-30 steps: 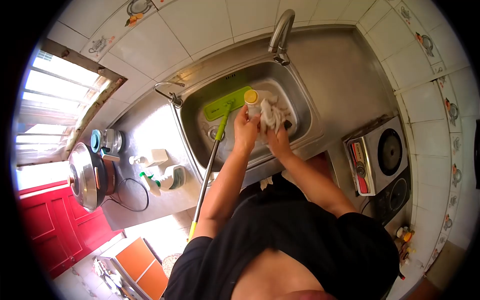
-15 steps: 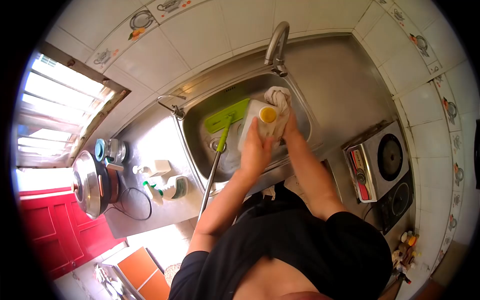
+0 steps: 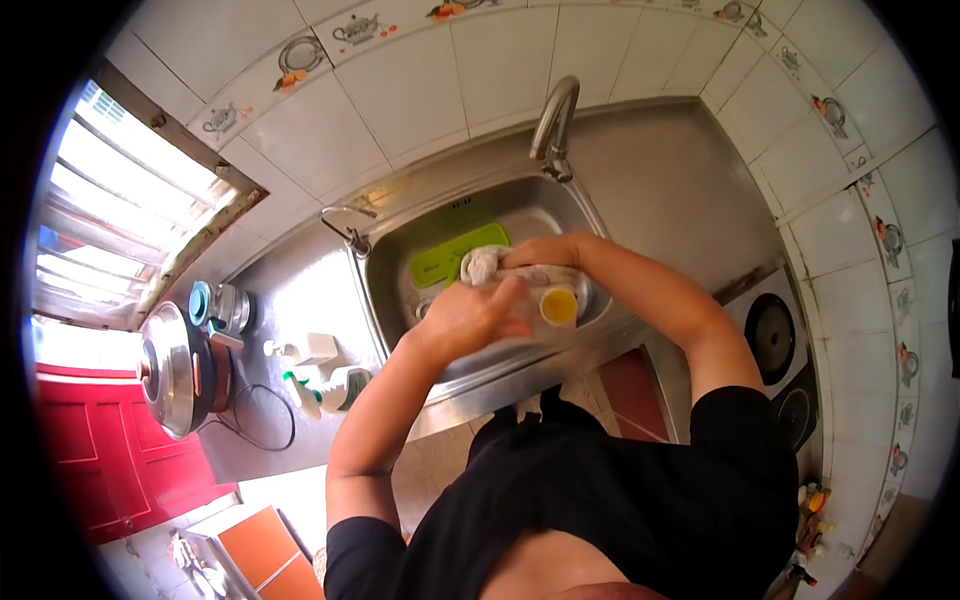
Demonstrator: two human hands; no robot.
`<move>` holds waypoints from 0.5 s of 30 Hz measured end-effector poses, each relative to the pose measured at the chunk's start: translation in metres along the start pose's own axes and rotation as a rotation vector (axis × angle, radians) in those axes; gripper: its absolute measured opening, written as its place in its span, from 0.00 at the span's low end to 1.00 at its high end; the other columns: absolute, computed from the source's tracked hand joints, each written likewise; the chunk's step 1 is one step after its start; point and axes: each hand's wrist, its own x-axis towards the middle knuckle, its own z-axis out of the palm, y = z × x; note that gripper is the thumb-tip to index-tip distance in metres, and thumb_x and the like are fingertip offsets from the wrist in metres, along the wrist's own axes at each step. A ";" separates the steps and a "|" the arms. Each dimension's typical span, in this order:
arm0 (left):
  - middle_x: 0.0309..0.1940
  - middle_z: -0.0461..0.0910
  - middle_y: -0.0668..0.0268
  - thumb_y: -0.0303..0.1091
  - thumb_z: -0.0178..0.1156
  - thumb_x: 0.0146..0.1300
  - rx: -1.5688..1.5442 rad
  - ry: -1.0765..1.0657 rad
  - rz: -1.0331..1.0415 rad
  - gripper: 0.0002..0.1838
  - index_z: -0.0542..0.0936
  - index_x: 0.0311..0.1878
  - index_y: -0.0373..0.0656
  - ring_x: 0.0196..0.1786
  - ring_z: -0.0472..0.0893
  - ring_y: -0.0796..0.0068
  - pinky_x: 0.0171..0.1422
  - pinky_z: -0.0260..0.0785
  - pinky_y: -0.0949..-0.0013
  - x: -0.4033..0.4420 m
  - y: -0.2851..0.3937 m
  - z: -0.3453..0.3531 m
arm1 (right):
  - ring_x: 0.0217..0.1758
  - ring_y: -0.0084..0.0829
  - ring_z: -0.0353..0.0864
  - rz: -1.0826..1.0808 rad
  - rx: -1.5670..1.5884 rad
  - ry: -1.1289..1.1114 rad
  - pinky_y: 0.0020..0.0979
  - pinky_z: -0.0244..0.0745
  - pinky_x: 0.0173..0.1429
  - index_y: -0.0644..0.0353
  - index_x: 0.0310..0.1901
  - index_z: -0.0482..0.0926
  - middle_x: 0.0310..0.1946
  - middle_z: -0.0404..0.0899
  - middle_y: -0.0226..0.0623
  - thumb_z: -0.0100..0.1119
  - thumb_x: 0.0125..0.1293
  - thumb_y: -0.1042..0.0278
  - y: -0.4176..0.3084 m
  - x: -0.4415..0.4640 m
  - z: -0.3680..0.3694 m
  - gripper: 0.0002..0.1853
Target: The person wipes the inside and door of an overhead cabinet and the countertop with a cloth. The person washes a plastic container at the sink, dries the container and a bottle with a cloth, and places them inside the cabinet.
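Observation:
A translucent plastic jug with a yellow cap (image 3: 558, 306) is tilted over the front of the sink, its outline smeared by motion. My left hand (image 3: 470, 317) lies against the jug's left side, closed on it, with blurred fingers. My right hand (image 3: 545, 252) reaches across the jug's far side, its fingers wrapped round a whitish cloth (image 3: 484, 265) pressed to the jug. Behind the cloth, a flat green mop head (image 3: 440, 262) lies in the metal sink (image 3: 550, 205); its handle is mostly hidden by my left hand and arm.
A curved tap (image 3: 552, 130) rises behind the sink, with a thinner tap (image 3: 345, 230) at its left. Bottles (image 3: 345, 388), a glass jar (image 3: 232, 308) and a lidded pot (image 3: 178, 370) stand on the left counter. A burner (image 3: 770, 338) is at right.
The jug has turned, its cap shifting right and nearer to me. My right hand and the cloth have swung left across it. My left hand has moved slightly left.

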 end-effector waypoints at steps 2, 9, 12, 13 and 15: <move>0.22 0.78 0.59 0.50 0.65 0.53 -0.047 0.024 0.090 0.22 0.70 0.43 0.48 0.24 0.79 0.53 0.26 0.70 0.57 -0.002 0.014 -0.014 | 0.49 0.24 0.76 0.202 0.522 0.006 0.27 0.73 0.50 0.59 0.52 0.74 0.47 0.77 0.35 0.49 0.68 0.60 -0.022 0.009 0.016 0.16; 0.27 0.80 0.60 0.50 0.72 0.44 -0.275 0.154 -0.035 0.29 0.69 0.43 0.44 0.28 0.80 0.53 0.31 0.72 0.61 -0.006 0.047 -0.064 | 0.51 0.25 0.75 0.367 1.147 0.285 0.28 0.73 0.53 0.59 0.54 0.72 0.49 0.76 0.36 0.49 0.69 0.61 -0.054 0.003 0.059 0.16; 0.31 0.80 0.60 0.50 0.73 0.43 -0.384 0.285 -0.123 0.30 0.70 0.43 0.44 0.31 0.81 0.54 0.34 0.73 0.63 -0.022 0.045 -0.062 | 0.52 0.26 0.75 0.318 1.274 0.581 0.28 0.72 0.54 0.59 0.55 0.72 0.49 0.76 0.36 0.48 0.69 0.62 -0.065 -0.011 0.083 0.17; 0.34 0.79 0.60 0.49 0.74 0.42 -0.342 0.338 -0.090 0.31 0.70 0.43 0.43 0.33 0.81 0.56 0.36 0.73 0.64 -0.025 0.048 -0.060 | 0.52 0.26 0.75 0.290 1.308 0.699 0.29 0.72 0.54 0.59 0.55 0.72 0.50 0.76 0.36 0.48 0.69 0.62 -0.070 -0.018 0.095 0.17; 0.34 0.79 0.61 0.49 0.74 0.42 -0.354 0.355 -0.131 0.31 0.71 0.44 0.43 0.33 0.81 0.56 0.36 0.73 0.64 -0.025 0.060 -0.048 | 0.52 0.26 0.75 0.228 1.350 0.962 0.29 0.72 0.54 0.59 0.55 0.71 0.50 0.76 0.36 0.48 0.69 0.62 -0.082 -0.030 0.124 0.17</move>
